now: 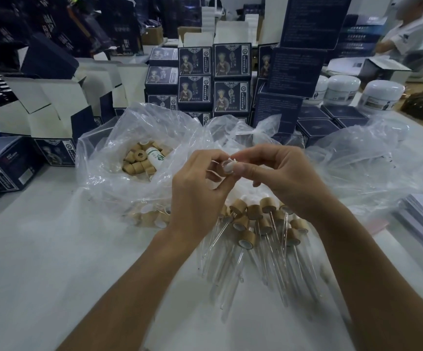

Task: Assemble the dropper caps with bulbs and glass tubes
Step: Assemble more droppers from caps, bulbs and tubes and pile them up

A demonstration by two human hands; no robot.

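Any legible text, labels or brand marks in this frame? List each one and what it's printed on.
None can be read reliably.
Dark printed boxes: vertical characters and a round logo, too blurred.
Tall dark cartons: blocks of fine print, too small.
White bottle in the bag of wooden caps: green label, illegible.
White jars: label strip, illegible.
Box at left: white print, too blurred.

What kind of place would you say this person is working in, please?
Probably a small cosmetics packing workshop. Stacks of printed dark blue product boxes crowd the white table, a plastic bag holds loose wooden caps, and finished droppers lie piled below the hands, with white jars behind.
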